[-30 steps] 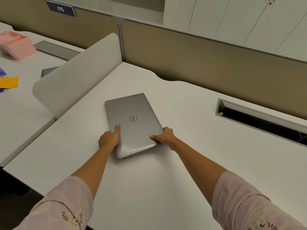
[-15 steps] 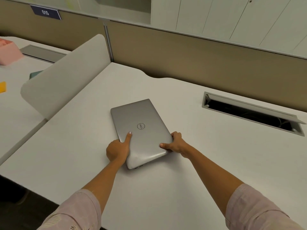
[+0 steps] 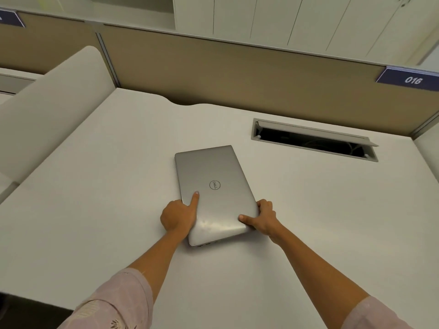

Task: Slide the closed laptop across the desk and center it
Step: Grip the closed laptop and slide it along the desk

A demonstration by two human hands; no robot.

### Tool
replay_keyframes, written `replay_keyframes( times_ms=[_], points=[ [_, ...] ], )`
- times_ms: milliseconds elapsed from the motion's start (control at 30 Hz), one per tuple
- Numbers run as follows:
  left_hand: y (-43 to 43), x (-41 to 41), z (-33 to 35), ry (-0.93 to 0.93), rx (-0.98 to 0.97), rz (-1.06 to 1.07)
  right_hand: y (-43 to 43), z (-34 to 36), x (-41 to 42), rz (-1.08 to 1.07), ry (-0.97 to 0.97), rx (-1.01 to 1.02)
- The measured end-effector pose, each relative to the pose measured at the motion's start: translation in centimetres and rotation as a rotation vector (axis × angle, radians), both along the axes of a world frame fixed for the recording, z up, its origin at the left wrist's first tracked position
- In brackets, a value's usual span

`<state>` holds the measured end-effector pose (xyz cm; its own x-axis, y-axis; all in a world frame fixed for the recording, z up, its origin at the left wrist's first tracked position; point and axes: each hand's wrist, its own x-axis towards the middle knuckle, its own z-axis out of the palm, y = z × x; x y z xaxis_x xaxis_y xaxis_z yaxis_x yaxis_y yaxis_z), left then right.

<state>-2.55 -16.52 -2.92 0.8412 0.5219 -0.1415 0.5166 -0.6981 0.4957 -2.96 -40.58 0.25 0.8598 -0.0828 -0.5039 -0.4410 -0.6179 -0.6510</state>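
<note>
A closed silver laptop (image 3: 215, 176) with a round logo lies flat on the white desk (image 3: 95, 198), its long sides running away from me and turned slightly clockwise. My left hand (image 3: 178, 216) grips its near left edge, thumb lying on the lid. My right hand (image 3: 264, 217) grips the near right corner, thumb on top and fingers curled around the side. The laptop sits roughly in the middle of the desk's width.
An open cable slot (image 3: 313, 140) is cut into the desk behind and right of the laptop. A tan partition (image 3: 237, 74) bearing a blue "016" sign (image 3: 408, 79) closes the back. A curved white divider (image 3: 47, 103) stands at the left.
The laptop has slid to the right across the desk with both hands on it, away from the left divider. My view has turned right, bringing the 016 sign into sight.
</note>
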Motion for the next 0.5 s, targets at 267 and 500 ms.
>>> replay_keyframes(
  times_ms=[267, 500],
  points=[
    [-3.5, -0.5, 0.0, 0.040, 0.127, -0.157, -3.2, 0.0, -3.7, -0.055, -0.016, -0.131],
    [-2.8, 0.3, 1.2, 0.150, 0.229, -0.285, -3.1, 0.4, -4.7, 0.049, -0.072, -0.247]
  ],
)
